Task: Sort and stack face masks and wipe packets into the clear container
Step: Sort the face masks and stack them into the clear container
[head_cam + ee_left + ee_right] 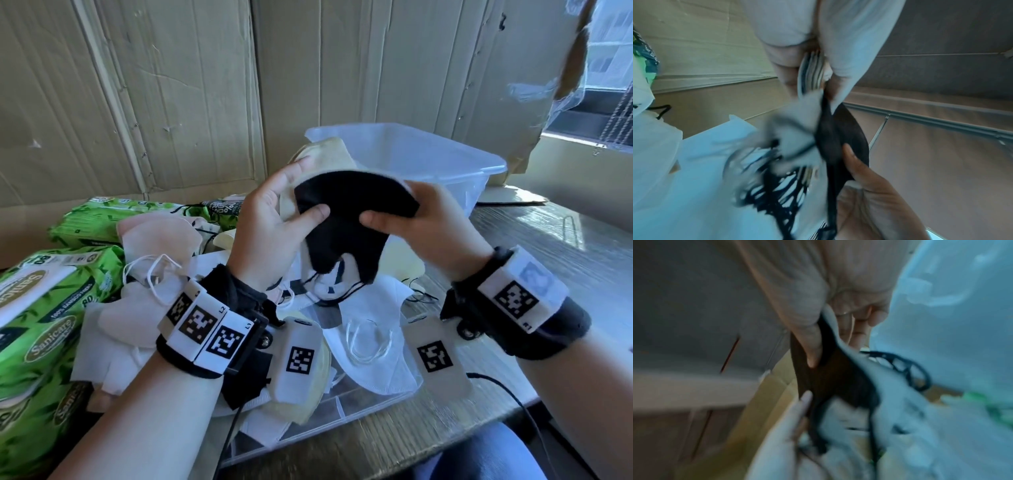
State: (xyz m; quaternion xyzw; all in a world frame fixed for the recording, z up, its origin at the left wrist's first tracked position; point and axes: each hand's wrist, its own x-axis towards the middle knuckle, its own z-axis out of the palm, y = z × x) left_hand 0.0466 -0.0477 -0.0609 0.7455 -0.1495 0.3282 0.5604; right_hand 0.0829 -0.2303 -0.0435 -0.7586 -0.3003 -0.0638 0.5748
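Left hand: the left hand [270, 219] is gripping a bundle of folded masks from its nine o'clock side, thumb pressing on the black folded fabric face mask [346, 219] in front, fingers curling behind the cream-yellow folded mask [329, 154] at the back.
Right hand: the right hand [424, 226] is pinching the same bundle from three o'clock, thumb lying flat on the black mask, fingers tucking behind.
Bundle: it is hanging in the air between both hands, above the pile, its black ear loops [342, 291] dangling at six o'clock; the left wrist view is showing several thin mask edges [810, 71] stacked together.
Clear container: the clear rectangular plastic container [455, 154] is sitting on the table at twelve to one o'clock of the hands; its contents cannot be made out.
Mask pile: white, pink and yellow loose masks [373, 346] are lying at six o'clock, on a flat clear plastic lid [329, 421].
Wipe packets: green bamboo-print wipe packets [44, 325] are stacking up at nine o'clock on the grey wood-grain table [548, 240].
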